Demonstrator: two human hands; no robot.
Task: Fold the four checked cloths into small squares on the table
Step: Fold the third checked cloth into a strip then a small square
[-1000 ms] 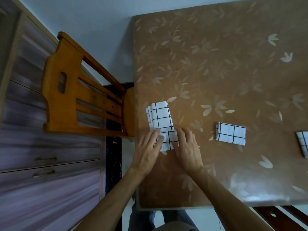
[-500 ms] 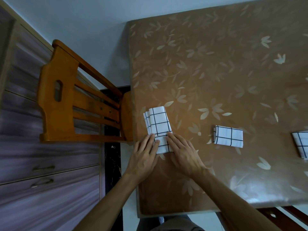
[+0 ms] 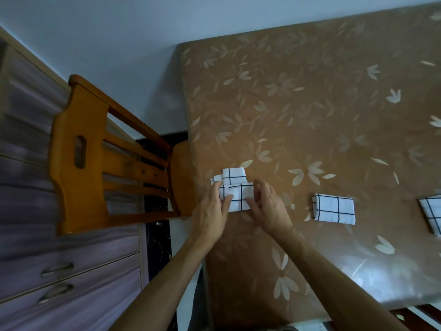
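The checked cloth (image 3: 236,198) lies close to the left edge of the table (image 3: 310,115), right between the two hands. Its long side runs away from the person, toward the far edge. The left hand (image 3: 210,211) pinches its left side and the right hand (image 3: 268,206) pinches its right side, thumbs on top and fingers curled, so both hands are just as near. The near part is held up over the far part, so I think the next move goes straight ahead to lay it flat.

On table (image 3: 310,103), left hand (image 3: 210,212) and right hand (image 3: 270,209) pinching checked cloth (image 3: 237,195), folded cloth (image 3: 334,209) nearby
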